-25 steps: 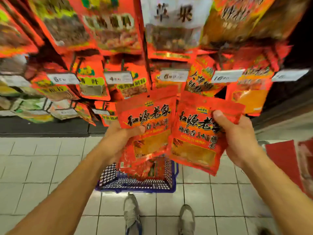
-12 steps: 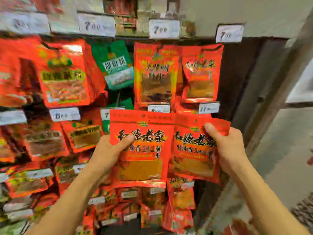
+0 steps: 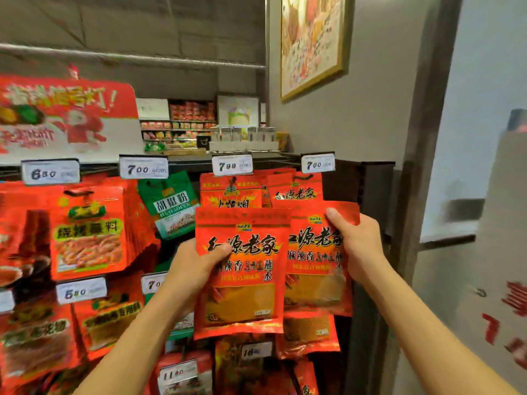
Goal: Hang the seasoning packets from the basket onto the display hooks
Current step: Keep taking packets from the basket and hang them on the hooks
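I hold two red seasoning packets up in front of the top row of the display. My left hand (image 3: 196, 266) grips the left packet (image 3: 245, 295) by its left edge, thumb across the front. My right hand (image 3: 356, 246) grips the right packet (image 3: 313, 280) at its upper right corner. The left packet overlaps the right one. Behind them, matching red packets (image 3: 296, 192) hang from the top-right hook under a 7.00 price tag (image 3: 318, 164). The basket is out of view.
Hanging rows of red packets (image 3: 88, 232) and a green pepper packet (image 3: 168, 206) fill the rack to the left, with price tags on the hook ends. A dark rack post (image 3: 373, 195) and a grey wall stand to the right. A red sign (image 3: 62, 115) sits above.
The view has swung up from the floor and basket to the top row of hooks. Both hands have risen with the two packets, held side by side.
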`<state>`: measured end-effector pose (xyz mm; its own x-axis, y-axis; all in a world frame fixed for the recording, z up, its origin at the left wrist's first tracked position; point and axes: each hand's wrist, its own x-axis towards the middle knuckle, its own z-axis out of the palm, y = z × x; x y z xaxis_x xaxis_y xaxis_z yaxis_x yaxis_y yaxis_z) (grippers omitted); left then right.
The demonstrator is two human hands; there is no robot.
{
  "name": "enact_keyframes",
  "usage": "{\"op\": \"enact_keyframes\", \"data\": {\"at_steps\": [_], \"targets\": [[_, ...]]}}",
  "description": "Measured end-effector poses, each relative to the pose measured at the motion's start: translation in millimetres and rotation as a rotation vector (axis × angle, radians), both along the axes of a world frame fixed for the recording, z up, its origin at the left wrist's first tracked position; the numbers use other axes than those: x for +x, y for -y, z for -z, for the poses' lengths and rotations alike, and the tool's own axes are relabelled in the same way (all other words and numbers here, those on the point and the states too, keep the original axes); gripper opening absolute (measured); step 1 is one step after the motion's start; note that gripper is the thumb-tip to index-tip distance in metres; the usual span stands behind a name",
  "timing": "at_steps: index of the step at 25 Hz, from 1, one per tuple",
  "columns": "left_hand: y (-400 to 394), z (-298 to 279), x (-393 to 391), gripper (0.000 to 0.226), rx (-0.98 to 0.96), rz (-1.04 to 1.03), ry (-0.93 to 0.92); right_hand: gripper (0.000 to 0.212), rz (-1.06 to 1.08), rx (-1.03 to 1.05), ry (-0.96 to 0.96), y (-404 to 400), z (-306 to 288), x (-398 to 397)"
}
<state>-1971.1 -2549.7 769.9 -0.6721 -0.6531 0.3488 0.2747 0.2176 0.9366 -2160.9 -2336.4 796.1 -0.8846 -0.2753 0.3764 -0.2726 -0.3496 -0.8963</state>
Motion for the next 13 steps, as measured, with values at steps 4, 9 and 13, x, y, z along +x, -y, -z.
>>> {"op": "enact_keyframes", "data": {"at_steps": [4, 9, 13], "targets": [[-14, -14, -40, 0.013, -0.145, 0.016, 0.012, 0.013, -0.008, 0.001, -0.016, 12, -14, -50], [-27, -31, -88, 0.008, -0.124, -0.096, -0.079, 0.016, -0.047, 0.041, 0.015, 36, -33, -104], [-30, -40, -109, 0.014, -0.197, -0.161, -0.058, 0.017, 0.002, 0.045, 0.011, 53, -43, -126]]}}
